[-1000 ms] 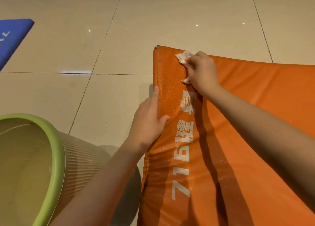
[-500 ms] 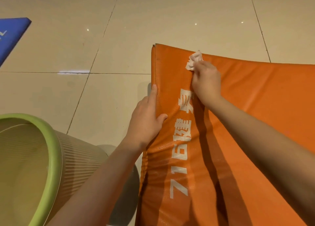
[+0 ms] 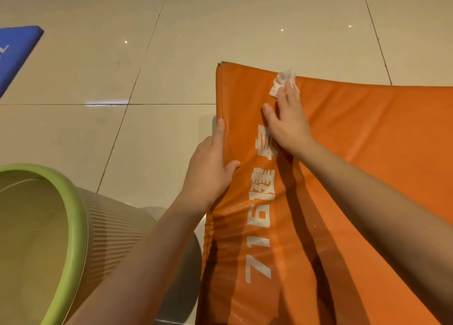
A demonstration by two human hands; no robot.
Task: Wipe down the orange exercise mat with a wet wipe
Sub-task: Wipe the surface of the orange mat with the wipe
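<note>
— Where is the orange exercise mat (image 3: 367, 153) sitting?

— It is lying on the tiled floor (image 3: 171, 43) and filling the right half of the view. White printed characters are running along it near its left edge.

— And the wet wipe (image 3: 282, 81)?

— It is lying crumpled on the mat, close to the far edge. The right grip (image 3: 289, 121) is pressing it down with straight fingers. The fingers are covering the wipe's near part, and the rest is poking out beyond the fingertips. The thumb is spreading out to the left and touching the orange surface.

— So that grip is not clenching anything?

— No, it is lying flat and released, simply pressing the wipe against the mat.

— What is the left grip (image 3: 208, 170) doing?

— It is grasping the mat's left edge. The thumb is hooking over the top face beside the lettering, and the forefinger is stretching along the side seam.

— Any containers around?

— A ribbed beige bin (image 3: 110, 231) with a green rim is standing at the lower left, just beside the left forearm and near the mat's corner. Only its pale inner wall is showing. The bottom is running out of frame, so I cannot tell what it is holding.

— Anything else?

— A blue mat (image 3: 17, 53) is peeking in at the far left, well apart from the orange one.
</note>
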